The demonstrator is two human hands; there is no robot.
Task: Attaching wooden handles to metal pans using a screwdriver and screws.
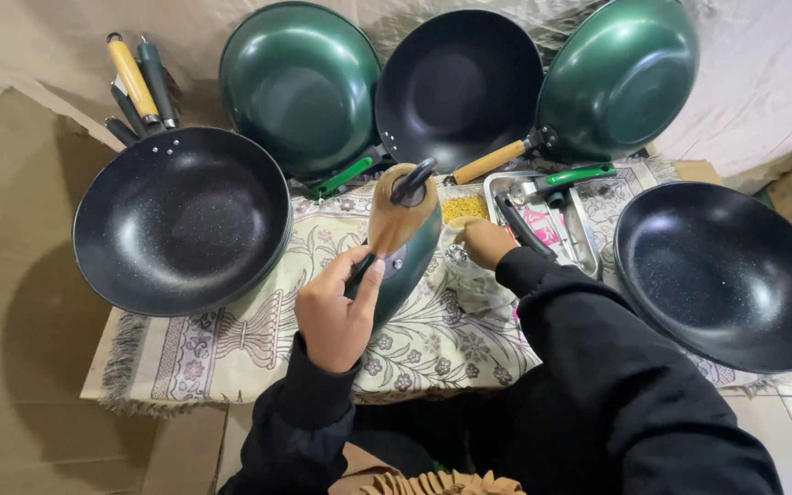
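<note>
Scene: a person sits over a patterned cloth, seen from above, with dark woks ringed around it.
Left hand: lower centre of the frame, clamped on the rim of a green pan held on edge.
Pan: centre of the frame, tilted up, its wooden handle already mounted and pointing at the camera.
Right hand: just right of the pan, fingers curled shut by the handle joint; whether it pinches a screw or tool I cannot tell.
Tray: centre right, metal, holding a loose green handle and small parts.
Done, judging by the layout: finished woks with handles lie upper left, top centre and top right.
Left: the wok at the right edge shows no handle, so at least one seems to await fitting.
</note>
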